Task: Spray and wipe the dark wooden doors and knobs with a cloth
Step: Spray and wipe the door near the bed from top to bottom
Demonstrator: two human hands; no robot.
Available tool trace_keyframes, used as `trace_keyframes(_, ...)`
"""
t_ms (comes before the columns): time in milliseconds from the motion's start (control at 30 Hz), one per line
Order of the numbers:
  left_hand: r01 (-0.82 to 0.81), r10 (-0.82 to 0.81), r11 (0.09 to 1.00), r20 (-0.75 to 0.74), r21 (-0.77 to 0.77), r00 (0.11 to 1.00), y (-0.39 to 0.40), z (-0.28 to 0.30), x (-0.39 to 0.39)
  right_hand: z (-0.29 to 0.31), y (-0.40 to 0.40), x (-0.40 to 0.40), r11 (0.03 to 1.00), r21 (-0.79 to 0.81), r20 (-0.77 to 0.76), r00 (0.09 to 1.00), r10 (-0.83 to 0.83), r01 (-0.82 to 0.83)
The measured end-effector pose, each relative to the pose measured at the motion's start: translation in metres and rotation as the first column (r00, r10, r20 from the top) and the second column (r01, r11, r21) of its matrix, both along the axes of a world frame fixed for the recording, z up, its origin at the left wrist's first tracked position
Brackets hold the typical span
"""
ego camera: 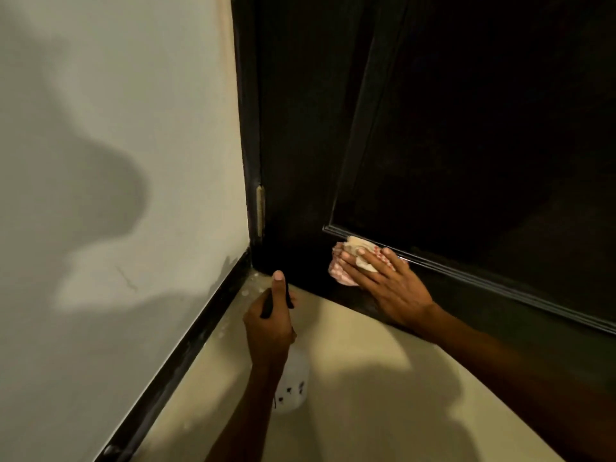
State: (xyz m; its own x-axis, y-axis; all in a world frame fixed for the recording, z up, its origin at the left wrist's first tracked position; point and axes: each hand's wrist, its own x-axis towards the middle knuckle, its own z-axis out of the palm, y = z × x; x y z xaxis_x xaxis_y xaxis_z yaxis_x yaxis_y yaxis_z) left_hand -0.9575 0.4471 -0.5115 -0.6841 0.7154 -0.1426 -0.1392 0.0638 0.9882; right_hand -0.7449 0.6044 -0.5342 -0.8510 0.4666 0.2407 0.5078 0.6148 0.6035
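The dark wooden door [433, 111] fills the upper right. The cloth [346, 265] lies on its bottom rail, just under the panel moulding [466, 271]. The right hand [383, 281] presses it flat with straight fingers, which spreads pressure for wiping. The left hand [270, 325] grips the spray bottle [293, 378] by its trigger head, nozzle toward the door. Rightward, the rail offers open room; leftward, the hinge [260, 208] and wall [116, 128] limit the stroke.
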Motion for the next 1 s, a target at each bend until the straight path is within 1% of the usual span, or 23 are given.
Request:
trace_keyframes(100,0.041,-0.041,0.999,-0.018,-0.008,0.999,0.005,0.0,0.004,0.006,-0.007,0.018,0.999,0.023,-0.013,1.0,-0.028,0.028)
trace_keyframes(233,0.072,-0.072,0.997,-0.003,-0.016,0.997,0.01,0.007,0.006,0.012,-0.007,0.001,0.995,0.015,-0.018,0.995,-0.099,0.1)
trace_keyframes(333,0.151,-0.15,0.989,0.016,-0.01,0.988,0.009,0.021,0.003,0.009,-0.009,-0.001,0.994,0.016,0.01,0.994,-0.111,0.111)
trace_keyframes(400,0.17,-0.169,0.985,0.041,-0.024,0.985,0.008,0.029,0.001,0.007,-0.01,-0.001,0.995,0.015,0.005,0.995,-0.1,0.1)
trace_keyframes(500,0.17,-0.169,0.985,0.041,-0.034,0.985,0.008,0.032,-0.001,0.008,-0.011,-0.003,0.997,0.006,-0.016,0.997,-0.079,0.08)
trace_keyframes(600,0.136,-0.134,0.99,0.045,-0.035,0.99,0.006,0.031,-0.005,0.006,-0.013,-0.003,0.997,0.023,-0.04,0.996,-0.077,0.078)
trace_keyframes(733,0.089,-0.089,0.996,0.063,0.006,0.994,0.004,0.04,-0.005,0.012,-0.01,-0.013,0.996,0.033,-0.049,0.996,-0.075,0.077)
trace_keyframes(833,0.066,-0.068,0.997,0.043,0.039,0.997,0.006,0.051,-0.009,0.028,-0.006,-0.039,0.994,0.076,-0.074,0.995,-0.068,0.074)
trace_keyframes(933,0.038,-0.04,0.997,0.035,0.071,0.999,0.008,0.059,-0.015,0.047,-0.007,-0.067,0.992,0.097,-0.145,0.987,-0.068,0.082)
trace_keyframes(1000,0.025,-0.029,0.996,0.046,0.091,0.999,0.008,0.061,-0.018,0.066,-0.005,-0.077,0.985,0.138,-0.236,0.969,-0.071,0.105)
